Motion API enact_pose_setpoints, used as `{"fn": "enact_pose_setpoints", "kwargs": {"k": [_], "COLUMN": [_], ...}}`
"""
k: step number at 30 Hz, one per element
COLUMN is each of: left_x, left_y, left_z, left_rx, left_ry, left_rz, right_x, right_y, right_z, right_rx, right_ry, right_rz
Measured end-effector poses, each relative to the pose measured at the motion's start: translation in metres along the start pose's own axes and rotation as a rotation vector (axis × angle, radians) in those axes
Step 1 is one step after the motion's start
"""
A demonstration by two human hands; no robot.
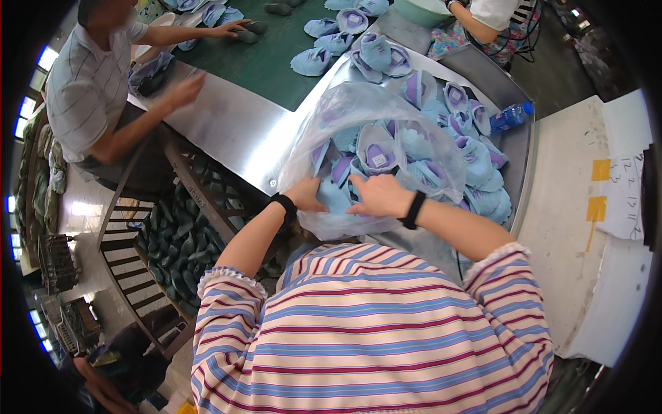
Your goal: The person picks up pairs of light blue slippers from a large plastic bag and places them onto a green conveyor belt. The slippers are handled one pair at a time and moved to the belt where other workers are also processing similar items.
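Observation:
A clear plastic bag (310, 148) lies spread on the metal table before me, its mouth toward me. Inside are several light-blue shoe uppers with purple linings, one of them showing a white label (378, 160). Between my hands is a light-blue shoe upper (334, 198) at the near side of the bag. My left hand (305, 193) grips its left side, fingertips partly hidden. On the right side, my right hand (381, 196) holds it with thumb and forefinger, the other fingers curled.
More shoe uppers (476, 162) are heaped right of the bag, beside a blue bottle (510, 117). A green work surface (269, 76) stretches beyond. At left, a co-worker (96, 90) reaches over dark shoe lasts; a slatted crate (131, 269) holds many more. Another person's arm (476, 24) appears at top right.

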State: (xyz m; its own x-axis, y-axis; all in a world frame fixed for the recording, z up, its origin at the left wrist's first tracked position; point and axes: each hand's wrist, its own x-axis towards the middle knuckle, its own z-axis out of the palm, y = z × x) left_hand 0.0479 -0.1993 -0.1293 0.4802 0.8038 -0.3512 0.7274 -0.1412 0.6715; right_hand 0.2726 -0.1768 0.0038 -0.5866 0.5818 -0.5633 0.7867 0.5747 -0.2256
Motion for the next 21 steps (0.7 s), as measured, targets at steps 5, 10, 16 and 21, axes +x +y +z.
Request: {"fn": "enact_pose_setpoints", "kwargs": {"k": [5,10,16,21], "left_x": [-0.044,-0.074,-0.045,-0.022], "left_y": [0.0,0.016,0.04,0.046], "left_z": [-0.029,-0.035,-0.042,-0.033], "left_rx": [-0.225,-1.168,-1.329,-0.899], "left_ry": [-0.045,0.202,0.716,0.862], "left_rz": [0.319,-0.124,-0.112,-0.124], "right_x": [0.029,0.023,0.021,0.008], "right_y": [0.014,-0.013,-0.001,-0.011], "right_z": [0.021,0.015,0.046,0.057], "right_rx": [0.205,-0.068,-0.014,0.014], "right_ry": [-0.048,-0.012,0.06,0.158], "right_rz": [0.043,0.107,-0.008,0.003]}}
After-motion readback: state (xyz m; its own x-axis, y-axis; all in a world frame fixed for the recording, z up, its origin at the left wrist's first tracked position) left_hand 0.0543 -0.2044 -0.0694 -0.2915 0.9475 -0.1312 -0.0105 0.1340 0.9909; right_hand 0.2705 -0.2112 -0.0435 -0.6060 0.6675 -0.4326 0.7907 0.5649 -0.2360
